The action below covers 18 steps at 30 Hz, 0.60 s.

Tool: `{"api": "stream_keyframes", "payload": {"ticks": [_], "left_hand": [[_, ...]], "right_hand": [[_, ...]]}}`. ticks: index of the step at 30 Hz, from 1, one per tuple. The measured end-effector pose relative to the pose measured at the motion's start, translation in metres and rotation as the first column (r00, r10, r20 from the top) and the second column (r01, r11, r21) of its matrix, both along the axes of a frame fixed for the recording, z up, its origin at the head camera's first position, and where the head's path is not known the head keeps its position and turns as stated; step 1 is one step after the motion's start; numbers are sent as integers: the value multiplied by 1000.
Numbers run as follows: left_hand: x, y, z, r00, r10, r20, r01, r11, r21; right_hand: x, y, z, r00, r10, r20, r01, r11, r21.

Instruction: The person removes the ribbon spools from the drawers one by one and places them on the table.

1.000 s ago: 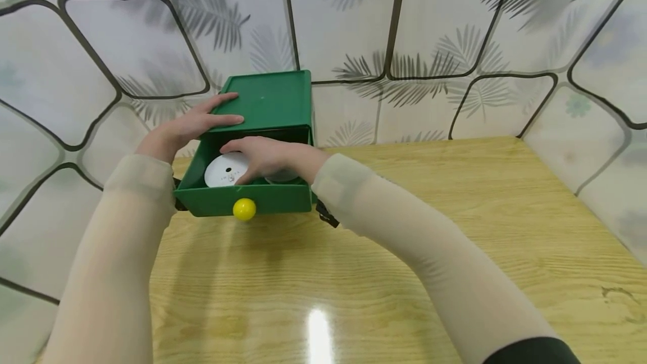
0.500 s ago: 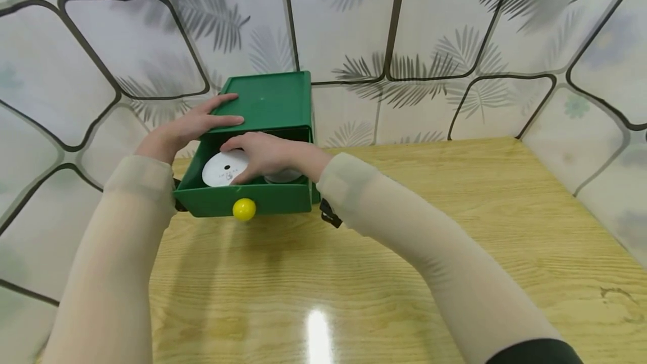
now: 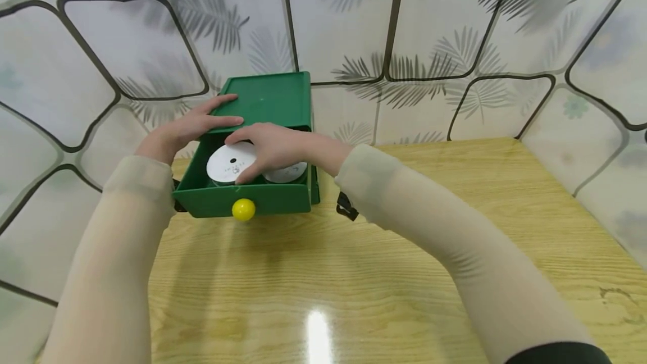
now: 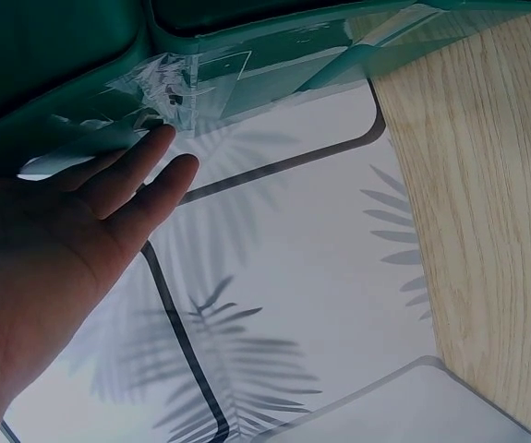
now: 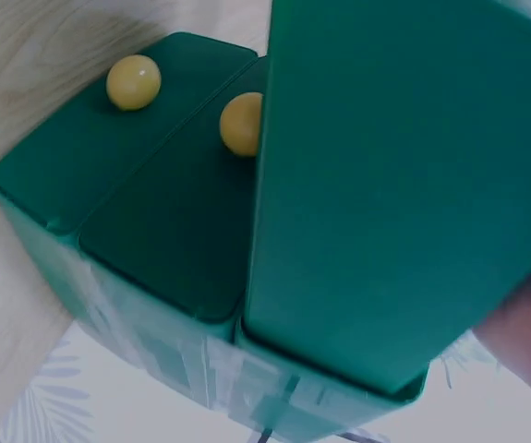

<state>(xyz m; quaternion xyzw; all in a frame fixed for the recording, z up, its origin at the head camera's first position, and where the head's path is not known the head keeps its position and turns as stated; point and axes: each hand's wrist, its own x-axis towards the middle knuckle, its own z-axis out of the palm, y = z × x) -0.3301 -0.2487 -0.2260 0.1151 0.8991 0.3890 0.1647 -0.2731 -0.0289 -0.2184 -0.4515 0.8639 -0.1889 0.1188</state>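
My right hand (image 3: pixel 278 148) grips a white-faced spool (image 3: pixel 224 163) with a small centre hole, thumb on its near edge and fingers at the far edge. The spool is tilted, close over the inside of a pulled-out green drawer (image 3: pixel 283 198) with a yellow knob (image 3: pixel 244 209). Partly behind that hand, a second white-faced spool (image 3: pixel 287 173) lies in the drawer's right side. On the left edge of the green cabinet's top (image 3: pixel 275 100), my left hand (image 3: pixel 194 123) rests with straight fingers. The left wrist view shows this hand (image 4: pixel 53 240) beside the cabinet's taped side.
In the right wrist view, two shut drawers with yellow knobs (image 5: pixel 134 83) sit below the pulled-out one. The cabinet stands against the patterned wall (image 3: pixel 343 32) at the back left of the wooden table (image 3: pixel 404 251). A black strap (image 3: pixel 346 206) hangs at the right wrist.
My right hand has risen and shifted slightly right, bringing the spool up with it. More of the second spool shows now. The left hand has stayed in place.
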Motion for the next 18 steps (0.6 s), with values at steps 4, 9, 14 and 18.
{"api": "stream_keyframes", "payload": {"ticks": [4, 9, 14, 18], "left_hand": [[0, 0, 0, 1000, 0, -2, 0, 1000, -4], [-1, 0, 0, 1000, -6, -10, 6, 1000, -6], [-3, -1, 0, 1000, -7, -14, 7, 1000, -1], [-3, 0, 0, 1000, 5, -5, -5, 1000, 3]], "right_hand": [[2, 10, 4, 1000, -23, -15, 22, 999, -47], [2, 22, 9, 999, -38, -22, 35, 993, -116], [4, 33, 18, 999, -41, 8, 42, 989, -141], [5, 40, 26, 999, -47, 27, 51, 986, -159]]}}
